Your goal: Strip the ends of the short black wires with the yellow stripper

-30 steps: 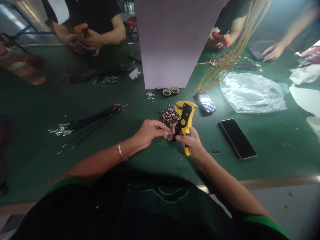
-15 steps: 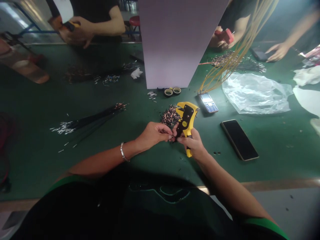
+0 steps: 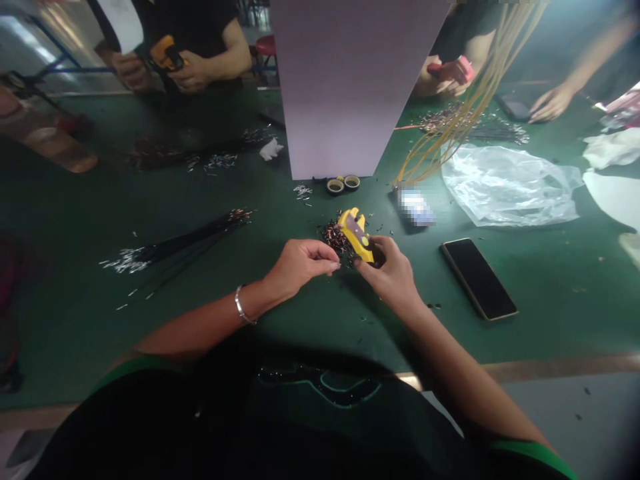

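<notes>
A yellow-and-black hand tool (image 3: 357,235) is held in my right hand (image 3: 393,270), its jaws tilted up and left over a pile of small copper and black wire pieces (image 3: 334,237). Left of the tool, my left hand (image 3: 305,267) is closed in a pinch; what lies between thumb and fingertips is too small to name. My two hands are apart. Farther left lies a bundle of black wires (image 3: 185,239) with silvery ends at one side and coppery ends at the other.
Two tape rolls (image 3: 343,185) sit by a pale upright panel (image 3: 345,93). On the right are a black phone (image 3: 479,279), a blurred small device (image 3: 416,205), a plastic bag (image 3: 510,187) and hanging yellow wires (image 3: 470,107). Other people's hands (image 3: 193,70) work across the green table (image 3: 225,353).
My right hand has turned the tool so it leans left, and its fingers have parted from my left hand. Across the table, a person's orange tool has been raised.
</notes>
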{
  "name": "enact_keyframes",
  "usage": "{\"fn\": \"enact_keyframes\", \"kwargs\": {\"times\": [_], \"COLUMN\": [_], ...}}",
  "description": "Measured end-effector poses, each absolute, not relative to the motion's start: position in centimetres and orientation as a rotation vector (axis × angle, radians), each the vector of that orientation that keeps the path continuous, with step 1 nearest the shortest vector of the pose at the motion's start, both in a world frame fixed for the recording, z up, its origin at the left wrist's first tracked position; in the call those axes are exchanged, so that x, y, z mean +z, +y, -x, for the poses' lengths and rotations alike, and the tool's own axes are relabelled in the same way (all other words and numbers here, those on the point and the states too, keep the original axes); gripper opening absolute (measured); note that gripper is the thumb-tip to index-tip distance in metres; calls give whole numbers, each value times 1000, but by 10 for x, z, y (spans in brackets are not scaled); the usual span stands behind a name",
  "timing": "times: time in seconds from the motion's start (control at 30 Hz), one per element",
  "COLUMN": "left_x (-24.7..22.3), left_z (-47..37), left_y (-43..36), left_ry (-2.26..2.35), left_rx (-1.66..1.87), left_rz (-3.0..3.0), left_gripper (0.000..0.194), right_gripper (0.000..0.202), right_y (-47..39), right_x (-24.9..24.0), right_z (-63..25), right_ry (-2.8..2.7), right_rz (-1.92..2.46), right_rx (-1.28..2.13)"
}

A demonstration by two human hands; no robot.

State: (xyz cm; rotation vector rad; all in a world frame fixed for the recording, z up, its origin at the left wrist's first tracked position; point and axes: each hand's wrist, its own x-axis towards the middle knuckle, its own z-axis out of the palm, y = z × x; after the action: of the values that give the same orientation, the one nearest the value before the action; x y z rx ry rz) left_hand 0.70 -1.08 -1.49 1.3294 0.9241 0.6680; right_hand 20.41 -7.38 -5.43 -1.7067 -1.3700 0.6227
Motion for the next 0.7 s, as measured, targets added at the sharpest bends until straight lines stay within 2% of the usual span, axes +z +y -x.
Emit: {"fn": "enact_keyframes", "kwargs": {"times": [0.13,0.3,0.37,0.53,0.7], "left_x": [-11,-11,-11,-8,-4], "left_z": [-7,-6,-6,-6,-6], "left_y": [-11,-11,-10,-12,-12], "left_ry": [920,908,915,933,951], "left_rx": [707,732,742,728,720], "left_rz": [-1326,-1337,-1349,-1437,-1465], "left_gripper": [8,8,9,9,7], "right_gripper": [36,29,24,11,13], "right_y": [-72,-74,-76,-83,-87], "right_x": [-56,-53,-49,-37,-29], "right_z": [-199,-195,-195,-191,-183], "right_ry": [-1529,-1705,-1665,-1577,-1626], "right_rz": [2036,2013,1868,1385,1269], "right_rx": [277,144,166,473,555]}}
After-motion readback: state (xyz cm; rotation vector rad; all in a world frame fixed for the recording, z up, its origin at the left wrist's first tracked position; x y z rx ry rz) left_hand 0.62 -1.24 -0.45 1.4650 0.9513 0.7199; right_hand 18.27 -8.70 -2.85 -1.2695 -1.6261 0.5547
